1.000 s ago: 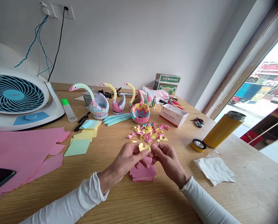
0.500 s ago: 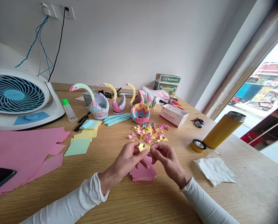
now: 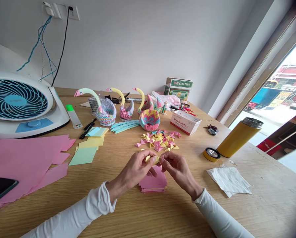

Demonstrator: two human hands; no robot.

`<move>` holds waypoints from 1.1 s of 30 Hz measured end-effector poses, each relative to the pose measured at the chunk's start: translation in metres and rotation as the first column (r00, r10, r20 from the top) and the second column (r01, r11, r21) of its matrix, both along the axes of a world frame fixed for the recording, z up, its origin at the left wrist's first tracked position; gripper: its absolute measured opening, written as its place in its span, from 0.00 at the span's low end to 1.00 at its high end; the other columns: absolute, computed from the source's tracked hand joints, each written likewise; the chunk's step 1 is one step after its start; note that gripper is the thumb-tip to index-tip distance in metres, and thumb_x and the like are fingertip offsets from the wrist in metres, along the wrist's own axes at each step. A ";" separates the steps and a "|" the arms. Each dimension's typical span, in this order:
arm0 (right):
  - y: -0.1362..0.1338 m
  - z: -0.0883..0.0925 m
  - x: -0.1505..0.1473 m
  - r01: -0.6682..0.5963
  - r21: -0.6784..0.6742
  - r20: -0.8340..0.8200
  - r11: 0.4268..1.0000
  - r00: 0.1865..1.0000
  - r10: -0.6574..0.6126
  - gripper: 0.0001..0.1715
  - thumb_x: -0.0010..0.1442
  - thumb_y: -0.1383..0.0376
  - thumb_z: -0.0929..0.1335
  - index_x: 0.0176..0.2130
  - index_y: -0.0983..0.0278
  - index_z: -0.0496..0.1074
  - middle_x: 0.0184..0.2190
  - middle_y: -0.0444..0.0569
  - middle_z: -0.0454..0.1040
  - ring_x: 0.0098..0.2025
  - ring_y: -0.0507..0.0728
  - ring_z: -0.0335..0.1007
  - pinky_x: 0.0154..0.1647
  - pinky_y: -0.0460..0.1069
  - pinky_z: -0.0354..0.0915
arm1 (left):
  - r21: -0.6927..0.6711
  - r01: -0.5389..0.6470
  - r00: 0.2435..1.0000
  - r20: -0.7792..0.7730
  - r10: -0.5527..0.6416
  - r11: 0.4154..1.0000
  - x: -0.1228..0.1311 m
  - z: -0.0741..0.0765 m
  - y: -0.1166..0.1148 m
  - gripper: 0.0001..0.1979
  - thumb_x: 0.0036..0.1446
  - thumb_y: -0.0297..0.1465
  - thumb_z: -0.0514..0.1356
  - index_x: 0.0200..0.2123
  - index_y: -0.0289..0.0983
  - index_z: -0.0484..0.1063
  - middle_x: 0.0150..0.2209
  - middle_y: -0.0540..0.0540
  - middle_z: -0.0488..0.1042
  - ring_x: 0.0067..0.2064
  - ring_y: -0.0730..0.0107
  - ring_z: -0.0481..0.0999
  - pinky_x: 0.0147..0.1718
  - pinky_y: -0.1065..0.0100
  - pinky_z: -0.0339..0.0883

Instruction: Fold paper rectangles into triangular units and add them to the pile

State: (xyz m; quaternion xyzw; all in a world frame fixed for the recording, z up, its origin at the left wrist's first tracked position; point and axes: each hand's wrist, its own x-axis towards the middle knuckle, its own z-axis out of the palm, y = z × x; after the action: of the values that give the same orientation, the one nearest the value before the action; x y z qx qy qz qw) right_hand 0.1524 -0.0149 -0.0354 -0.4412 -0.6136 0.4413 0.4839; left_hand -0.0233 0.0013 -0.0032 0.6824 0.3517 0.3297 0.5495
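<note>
In the middle of the frame, left hand (image 3: 137,169) wrapped round a small yellow paper (image 3: 157,160), with fingers curled further over than half a second ago. Just right, right hand (image 3: 179,172) pinching the paper's right end. Less yellow in sight now, so probably a fold being pressed down. At the far left, a fan (image 3: 40,124) and, lower down, a phone (image 3: 1,190), both cut off by the edge. In the lower middle, a pink paper pile (image 3: 153,183) on the tabletop (image 3: 140,216), partly hidden by hands. Hard to make out: the yellow paper's full shape, mostly under thumb and fingers.
</note>
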 end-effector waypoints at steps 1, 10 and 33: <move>0.000 0.001 0.000 0.010 -0.008 -0.025 1.000 1.000 -0.010 0.15 0.60 0.55 0.69 0.32 0.65 0.70 0.26 0.45 0.70 0.25 0.50 0.65 0.26 0.45 0.62 | -0.048 0.013 0.999 0.030 -0.012 0.999 0.000 -0.001 0.001 0.14 0.60 0.39 0.56 0.43 0.35 0.66 0.32 0.49 0.72 0.28 0.70 0.78 0.28 0.69 0.72; -0.001 0.005 -0.002 0.040 -0.043 -0.109 0.998 0.993 -0.044 0.16 0.58 0.54 0.70 0.32 0.65 0.71 0.25 0.43 0.69 0.25 0.49 0.65 0.27 0.45 0.66 | -0.174 -0.091 0.988 0.109 0.111 0.980 0.002 -0.011 0.006 0.14 0.55 0.39 0.63 0.33 0.33 0.69 0.25 0.50 0.73 0.26 0.73 0.77 0.26 0.73 0.72; -0.003 0.003 -0.001 -0.001 0.139 -0.097 0.990 0.995 0.014 0.03 0.60 0.65 0.69 0.35 0.63 0.73 0.30 0.45 0.70 0.32 0.52 0.66 0.32 0.46 0.64 | -0.387 -0.019 0.961 0.247 0.124 0.922 0.003 -0.001 0.000 0.13 0.47 0.35 0.69 0.32 0.30 0.77 0.30 0.45 0.79 0.32 0.70 0.80 0.29 0.75 0.71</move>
State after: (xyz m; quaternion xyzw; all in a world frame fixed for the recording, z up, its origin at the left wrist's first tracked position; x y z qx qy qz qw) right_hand 0.1519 -0.0182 -0.0327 -0.3819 -0.6200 0.4204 0.5413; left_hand -0.0205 0.0010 -0.0043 0.4985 0.3566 0.3641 0.7012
